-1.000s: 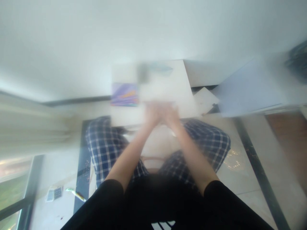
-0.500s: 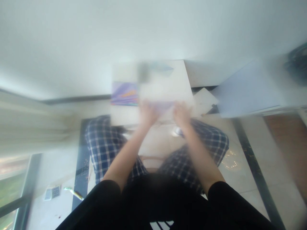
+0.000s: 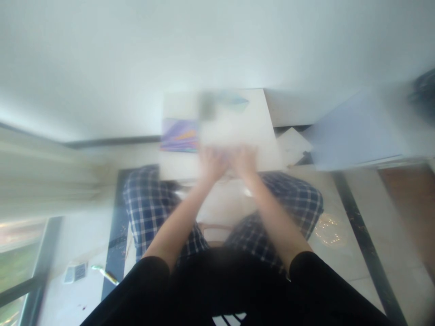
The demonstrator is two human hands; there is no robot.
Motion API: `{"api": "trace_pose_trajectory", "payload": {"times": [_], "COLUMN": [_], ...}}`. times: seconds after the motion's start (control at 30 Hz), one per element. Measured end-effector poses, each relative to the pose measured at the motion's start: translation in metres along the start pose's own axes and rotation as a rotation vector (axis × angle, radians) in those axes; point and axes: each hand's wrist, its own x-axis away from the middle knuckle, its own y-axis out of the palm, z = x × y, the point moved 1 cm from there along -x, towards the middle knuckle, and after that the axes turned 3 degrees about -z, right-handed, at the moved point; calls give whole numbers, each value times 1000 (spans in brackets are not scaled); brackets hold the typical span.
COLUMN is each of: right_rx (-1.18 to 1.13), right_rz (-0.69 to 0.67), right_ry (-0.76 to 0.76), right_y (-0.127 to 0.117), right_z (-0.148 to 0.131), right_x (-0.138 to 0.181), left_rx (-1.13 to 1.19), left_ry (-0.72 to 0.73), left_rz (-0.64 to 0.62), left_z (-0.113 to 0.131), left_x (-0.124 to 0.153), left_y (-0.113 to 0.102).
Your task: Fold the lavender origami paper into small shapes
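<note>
Left hand (image 3: pixel 211 164) & right hand (image 3: pixel 245 161) close together at white table (image 3: pixel 262 123) edge; heavy blur, grip of each: can't tell.

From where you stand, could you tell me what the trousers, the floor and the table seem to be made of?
Trousers: soft woven cloth, matte, in a blue-and-white check that creases. Floor: probably polished tile or stone, glossy, since it mirrors light. Table: smooth pale board, perhaps laminate; the blur leaves it open.

Everything is too blurred; no writing can be read.
</note>
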Motion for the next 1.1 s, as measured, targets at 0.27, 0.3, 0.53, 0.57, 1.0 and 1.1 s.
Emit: {"api": "trace_pose_trajectory", "payload": {"times": [0.27, 0.3, 0.53, 0.57, 1.0, 1.1], "right_rx": [82, 83, 64, 69, 123, 48], "right_rz": [-33, -39, -79, -82, -38, -13], "right_ry": [-77, -84, -81, -74, 66, 53], "right_y": [-10, -11, -12, -13, -31, -25], "right_z": [6, 6, 14, 16, 82, 71], "right_x": [2, 2, 6, 7, 25, 20], "left_rx": [18, 22, 37, 32, -92, -104], "left_ry": [-24, -26, -20, -19, -37, -19], "left_rz": [-57, -57, -58, -66, -117, -93], "left_z": [8, 9, 9, 9, 11, 12], "left_x": [-2, -2, -1, -1, 1, -1], "left_y": [-7, -8, -11, -11, -15, -16]}}
